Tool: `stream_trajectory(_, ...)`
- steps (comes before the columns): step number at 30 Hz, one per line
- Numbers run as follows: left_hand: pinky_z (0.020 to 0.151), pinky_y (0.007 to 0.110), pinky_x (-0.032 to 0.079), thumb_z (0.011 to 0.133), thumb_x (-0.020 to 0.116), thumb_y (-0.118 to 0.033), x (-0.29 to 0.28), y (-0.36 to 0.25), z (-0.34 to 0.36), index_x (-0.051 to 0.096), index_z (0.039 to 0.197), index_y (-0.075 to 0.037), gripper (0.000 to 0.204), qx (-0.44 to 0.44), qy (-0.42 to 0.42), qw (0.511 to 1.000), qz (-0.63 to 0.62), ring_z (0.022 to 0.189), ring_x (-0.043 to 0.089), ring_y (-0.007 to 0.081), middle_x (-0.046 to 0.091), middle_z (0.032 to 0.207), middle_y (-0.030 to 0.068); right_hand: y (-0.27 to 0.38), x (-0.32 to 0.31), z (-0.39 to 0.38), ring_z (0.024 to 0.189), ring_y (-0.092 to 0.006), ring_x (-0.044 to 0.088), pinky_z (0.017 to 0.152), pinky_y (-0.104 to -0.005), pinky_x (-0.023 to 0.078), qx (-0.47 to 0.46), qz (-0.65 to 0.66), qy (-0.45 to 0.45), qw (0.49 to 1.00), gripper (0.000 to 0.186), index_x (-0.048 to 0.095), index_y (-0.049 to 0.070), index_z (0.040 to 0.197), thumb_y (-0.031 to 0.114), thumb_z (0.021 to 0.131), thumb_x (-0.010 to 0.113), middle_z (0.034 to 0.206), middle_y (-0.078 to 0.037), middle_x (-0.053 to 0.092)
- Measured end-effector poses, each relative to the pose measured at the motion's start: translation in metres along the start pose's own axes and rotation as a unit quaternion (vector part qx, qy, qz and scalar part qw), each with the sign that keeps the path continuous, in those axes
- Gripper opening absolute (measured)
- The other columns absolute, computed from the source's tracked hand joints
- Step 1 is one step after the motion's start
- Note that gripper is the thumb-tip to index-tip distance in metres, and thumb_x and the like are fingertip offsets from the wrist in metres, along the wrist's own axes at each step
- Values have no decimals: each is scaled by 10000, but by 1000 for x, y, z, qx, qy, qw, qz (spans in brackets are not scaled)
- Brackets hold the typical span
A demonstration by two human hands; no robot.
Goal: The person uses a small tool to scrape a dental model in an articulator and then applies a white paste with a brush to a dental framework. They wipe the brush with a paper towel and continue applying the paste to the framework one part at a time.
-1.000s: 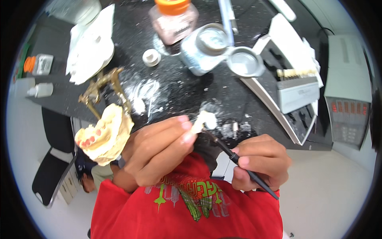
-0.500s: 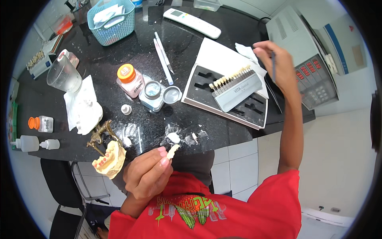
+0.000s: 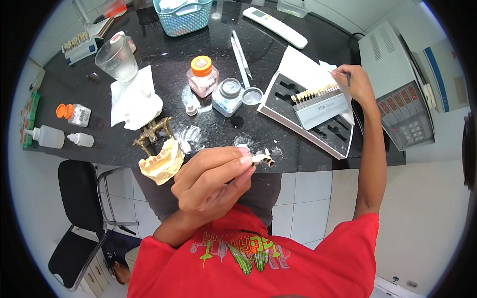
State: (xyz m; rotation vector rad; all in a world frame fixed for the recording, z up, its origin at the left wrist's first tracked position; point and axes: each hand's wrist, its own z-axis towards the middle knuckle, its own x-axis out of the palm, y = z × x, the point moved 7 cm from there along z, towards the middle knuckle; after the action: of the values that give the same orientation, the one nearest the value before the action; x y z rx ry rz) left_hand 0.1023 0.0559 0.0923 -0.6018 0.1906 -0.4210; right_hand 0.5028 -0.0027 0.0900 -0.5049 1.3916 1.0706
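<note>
My left hand (image 3: 213, 181) is closed at the table's front edge, thumb and fingers pinching a dental bridge (image 3: 263, 159) whose dark hollow underside shows. To its left stands a yellowish plaster dental model (image 3: 162, 163) with reddish tooth stumps, mounted on a brass articulator (image 3: 153, 130). Over at the right, my right hand (image 3: 357, 85) is closed round a slim tool with a dark handle (image 3: 349, 79). Its tip is hidden around a white tissue (image 3: 326, 66). Beside that hand, a tooth shade guide (image 3: 323, 111) lies in an open white box (image 3: 307, 130).
An orange-lidded jar (image 3: 202, 82) and an open jar (image 3: 227, 102) stand mid-table, beside a small white bottle (image 3: 191, 110). White powder smears (image 3: 191, 138) mark the black tabletop. A glass (image 3: 119, 62), a blue basket (image 3: 186, 20), a remote control (image 3: 275, 27) and a panelled machine (image 3: 397, 84) surround them.
My left hand has risen toward the table edge and turned the bridge so its hollow side shows. My right hand has come down to the tissue. The whole view has shifted.
</note>
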Motion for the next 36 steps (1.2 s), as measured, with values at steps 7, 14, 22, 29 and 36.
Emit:
stream_trajectory(7, 635, 285, 570, 687, 758, 109, 7, 2, 1, 670, 955, 21, 296, -39, 15, 999, -29, 770, 693, 223, 685, 859, 146, 38, -48, -24, 624, -123, 566, 589, -282, 439, -23, 96, -224, 970, 216, 658, 26, 929, 237, 937, 614, 684, -52, 628)
stream_trajectory(14, 666, 260, 539, 711, 748, 109, 16, 13, -6, 696, 924, 30, 233, -177, 7, 974, -142, 771, 686, 192, 701, 862, 154, 143, -36, -89, 699, -66, 533, 614, -220, 430, -69, 255, -42, 964, 171, 698, -2, 964, 155, 925, 642, 772, -13, 643)
stream_trajectory(22, 688, 262, 531, 720, 738, 116, 19, 18, -10, 703, 932, 34, 230, -239, 20, 953, -185, 787, 683, 188, 708, 881, 148, 188, -8, -131, 698, -115, 661, 605, -246, 491, -119, 353, 55, 927, 134, 711, 18, 983, 102, 919, 629, 835, -104, 711)
stream_trajectory(29, 739, 274, 512, 833, 700, 22, 18, 16, -10, 662, 958, 16, 131, -229, 49, 956, -176, 817, 654, 189, 669, 890, 142, 200, -4, -140, 714, -148, 689, 601, -249, 502, -120, 408, 98, 900, 130, 706, 12, 995, 64, 914, 619, 855, -103, 717)
stream_trajectory(36, 694, 271, 530, 728, 736, 113, 15, 17, -7, 704, 931, 41, 218, -224, 31, 956, -185, 785, 678, 186, 706, 881, 149, 202, 2, -143, 831, -185, 708, 693, -265, 536, -142, 460, 113, 869, 133, 701, 3, 1003, 53, 909, 621, 946, -129, 723)
